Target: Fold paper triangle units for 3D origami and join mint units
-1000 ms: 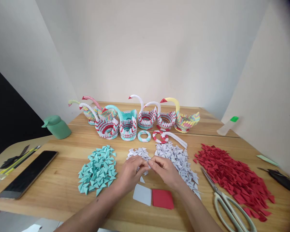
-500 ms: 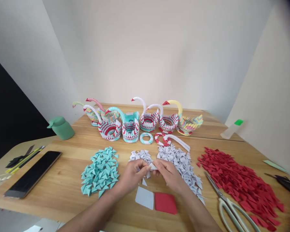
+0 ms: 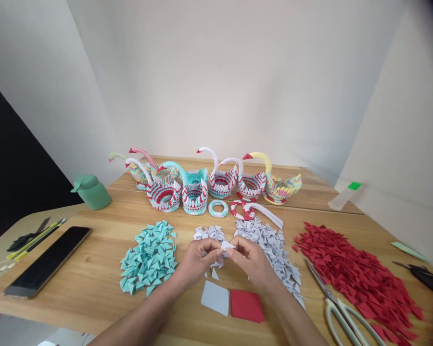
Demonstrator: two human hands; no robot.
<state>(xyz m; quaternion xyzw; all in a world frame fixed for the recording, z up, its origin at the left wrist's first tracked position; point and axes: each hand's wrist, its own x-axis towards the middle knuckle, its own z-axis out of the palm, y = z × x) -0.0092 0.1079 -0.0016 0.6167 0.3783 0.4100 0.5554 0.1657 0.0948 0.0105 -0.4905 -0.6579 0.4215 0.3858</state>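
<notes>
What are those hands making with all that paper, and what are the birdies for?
The left hand and the right hand hold a small piece of folded white paper between their fingertips. What it will become, I can't tell. Near them lie piles of folded pieces: turquoise, white and red. Behind stand paper swans with curved necks. The pictures don't show what they're for. Scissors lie by the red pile.
</notes>
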